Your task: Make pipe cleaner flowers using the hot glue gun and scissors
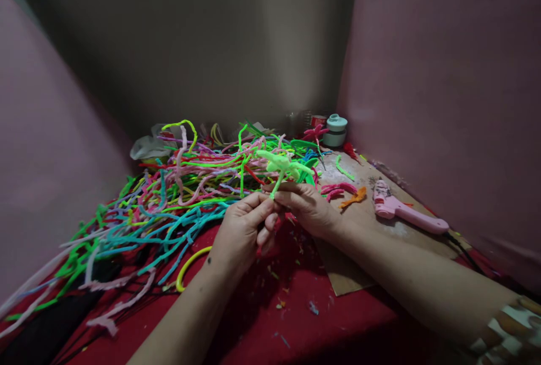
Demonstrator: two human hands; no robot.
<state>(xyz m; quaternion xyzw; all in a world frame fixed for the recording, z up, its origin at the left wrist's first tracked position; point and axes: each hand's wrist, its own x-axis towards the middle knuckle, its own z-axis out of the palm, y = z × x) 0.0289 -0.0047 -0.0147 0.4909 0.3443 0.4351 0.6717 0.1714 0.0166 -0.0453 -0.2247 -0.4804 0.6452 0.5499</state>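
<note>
Between my two hands is a light green pipe-cleaner flower, its petals spread at the top and its stem pointing down. The thumb and fingers of my left hand pinch the lower stem. My right hand closes on the same stem from the other side, its fingertips meeting those of the left. Something red shows just under the left fingers; I cannot make out what it is. Behind the flower spreads a big tangled heap of pipe cleaners in green, pink, turquoise, red and yellow.
To the right, a pink glue gun lies on a cardboard sheet. Pink pieces and an orange piece lie nearby. A pale jar and a dark pink flower stand behind. Scraps dot the red cloth.
</note>
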